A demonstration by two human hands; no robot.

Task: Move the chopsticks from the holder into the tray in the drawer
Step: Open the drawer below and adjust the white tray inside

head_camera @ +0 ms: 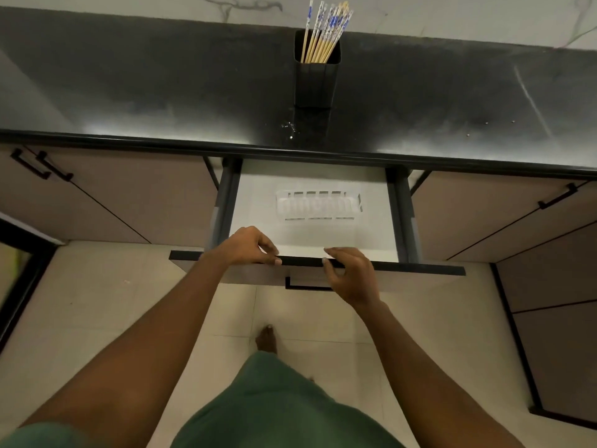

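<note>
Drawer open, chopsticks not yet touched.

I see my left hand and right hand curled loosely on the drawer front, holding nothing else. The chopsticks stand near-upright in the black holder, straight ahead beyond the white tray; neither hand is clearly nearer.
</note>
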